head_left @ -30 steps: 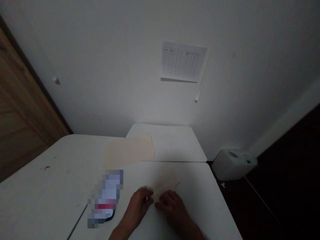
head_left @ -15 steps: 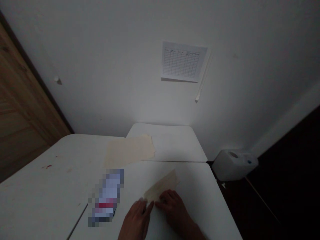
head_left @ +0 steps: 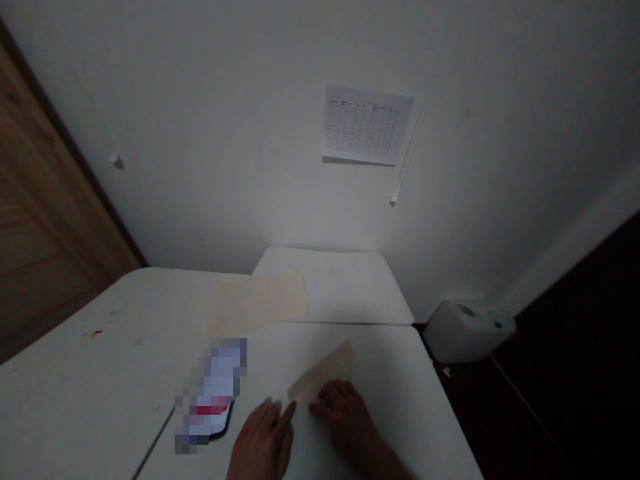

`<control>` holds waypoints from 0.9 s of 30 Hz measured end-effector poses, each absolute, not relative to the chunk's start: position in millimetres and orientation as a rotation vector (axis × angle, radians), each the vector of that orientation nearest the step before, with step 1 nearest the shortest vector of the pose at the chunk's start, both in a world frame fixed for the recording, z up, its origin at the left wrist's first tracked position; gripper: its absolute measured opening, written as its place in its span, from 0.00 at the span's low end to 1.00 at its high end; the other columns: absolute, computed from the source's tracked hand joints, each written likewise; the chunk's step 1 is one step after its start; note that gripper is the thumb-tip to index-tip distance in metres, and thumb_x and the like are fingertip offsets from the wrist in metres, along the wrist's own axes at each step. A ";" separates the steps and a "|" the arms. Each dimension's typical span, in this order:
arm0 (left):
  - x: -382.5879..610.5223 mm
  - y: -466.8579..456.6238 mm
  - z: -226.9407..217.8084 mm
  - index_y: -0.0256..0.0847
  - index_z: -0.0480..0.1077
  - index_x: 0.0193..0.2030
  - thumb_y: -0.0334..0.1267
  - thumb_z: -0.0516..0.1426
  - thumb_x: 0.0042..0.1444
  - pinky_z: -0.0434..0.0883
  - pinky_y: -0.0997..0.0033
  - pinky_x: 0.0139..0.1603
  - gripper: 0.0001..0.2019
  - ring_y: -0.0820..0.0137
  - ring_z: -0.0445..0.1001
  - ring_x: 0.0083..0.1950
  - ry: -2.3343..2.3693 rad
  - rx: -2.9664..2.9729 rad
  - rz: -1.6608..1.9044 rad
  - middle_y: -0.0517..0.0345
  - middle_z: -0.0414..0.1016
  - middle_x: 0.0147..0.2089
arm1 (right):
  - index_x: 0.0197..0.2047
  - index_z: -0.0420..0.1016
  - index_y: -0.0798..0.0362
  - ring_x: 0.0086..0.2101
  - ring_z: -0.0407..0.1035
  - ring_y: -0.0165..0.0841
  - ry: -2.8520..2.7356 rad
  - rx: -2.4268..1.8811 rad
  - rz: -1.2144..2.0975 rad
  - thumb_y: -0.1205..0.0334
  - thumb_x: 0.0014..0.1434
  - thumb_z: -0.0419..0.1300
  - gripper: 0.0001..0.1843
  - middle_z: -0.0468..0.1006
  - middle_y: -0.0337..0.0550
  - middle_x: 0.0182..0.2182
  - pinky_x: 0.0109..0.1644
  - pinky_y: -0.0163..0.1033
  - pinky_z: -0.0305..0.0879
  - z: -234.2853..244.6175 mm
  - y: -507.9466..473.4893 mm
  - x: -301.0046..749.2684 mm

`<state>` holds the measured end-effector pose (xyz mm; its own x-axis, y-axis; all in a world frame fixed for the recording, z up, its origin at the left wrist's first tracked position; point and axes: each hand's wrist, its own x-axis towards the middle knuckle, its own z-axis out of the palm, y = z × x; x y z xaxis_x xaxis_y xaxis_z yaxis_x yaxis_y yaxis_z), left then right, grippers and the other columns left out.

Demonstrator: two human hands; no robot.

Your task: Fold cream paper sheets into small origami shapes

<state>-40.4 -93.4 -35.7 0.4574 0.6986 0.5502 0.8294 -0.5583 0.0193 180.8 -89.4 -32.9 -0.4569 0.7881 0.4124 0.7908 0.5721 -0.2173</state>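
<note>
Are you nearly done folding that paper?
One tan paper already looks folded into a strip on the table. The right hand presses its near edge; the left hand rests flat beside it. More tan sheets lie untouched farther back, so probably more remains.

You stand in a plain office back room: white tabletop, gridded log sheet on the wall, wooden door, plastic canister on the floor.

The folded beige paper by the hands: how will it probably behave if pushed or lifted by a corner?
The folded beige paper lies thin and flat on the white table, so it probably is light and slides easily. Lifted by a corner it would likely droop, though the fold may stiffen it.
</note>
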 end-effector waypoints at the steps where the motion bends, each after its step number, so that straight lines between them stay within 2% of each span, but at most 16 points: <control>1: -40.0 -93.7 -35.0 0.48 0.72 0.52 0.36 0.53 0.58 0.75 0.58 0.46 0.16 0.58 0.77 0.46 -1.319 -2.458 -0.749 0.52 0.79 0.44 | 0.46 0.74 0.43 0.39 0.64 0.36 -2.349 -1.271 -0.016 0.66 0.59 0.62 0.12 0.72 0.39 0.38 0.43 0.41 0.59 -31.9 -89.5 180.7; 6: -40.8 -93.6 -35.5 0.49 0.71 0.54 0.36 0.53 0.58 0.74 0.60 0.46 0.17 0.59 0.77 0.46 -1.312 -2.453 -0.736 0.54 0.79 0.45 | 0.52 0.71 0.40 0.40 0.64 0.37 -2.436 -1.270 -0.092 0.62 0.61 0.61 0.16 0.72 0.41 0.39 0.46 0.42 0.60 -26.4 -88.1 179.6; 11: -41.3 -92.7 -37.9 0.49 0.71 0.53 0.35 0.54 0.57 0.75 0.58 0.46 0.17 0.58 0.77 0.47 -1.326 -2.455 -0.723 0.54 0.79 0.44 | 0.57 0.67 0.36 0.45 0.65 0.39 -2.481 -1.239 -0.139 0.60 0.63 0.59 0.20 0.73 0.41 0.46 0.49 0.44 0.60 -27.6 -86.0 179.5; 16: -40.1 -93.0 -38.0 0.48 0.72 0.52 0.35 0.55 0.56 0.75 0.55 0.45 0.17 0.55 0.77 0.46 -1.339 -2.445 -0.713 0.52 0.79 0.43 | 0.55 0.69 0.35 0.44 0.65 0.38 -2.431 -1.306 -0.106 0.62 0.62 0.60 0.19 0.73 0.41 0.45 0.50 0.45 0.60 -31.8 -89.5 183.9; 27: -40.9 -92.6 -41.0 0.49 0.72 0.52 0.35 0.54 0.57 0.74 0.55 0.46 0.16 0.57 0.76 0.47 -1.339 -2.447 -0.709 0.54 0.79 0.43 | 0.53 0.71 0.39 0.41 0.65 0.38 -2.376 -1.323 -0.006 0.68 0.59 0.57 0.21 0.73 0.43 0.40 0.48 0.45 0.60 -21.2 -106.1 195.9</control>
<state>-40.9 -92.6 -41.0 0.4553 0.7134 0.5326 0.8417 -0.5400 0.0038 195.9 -106.1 -21.2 -0.4594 0.8120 0.3601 0.8139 0.5471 -0.1954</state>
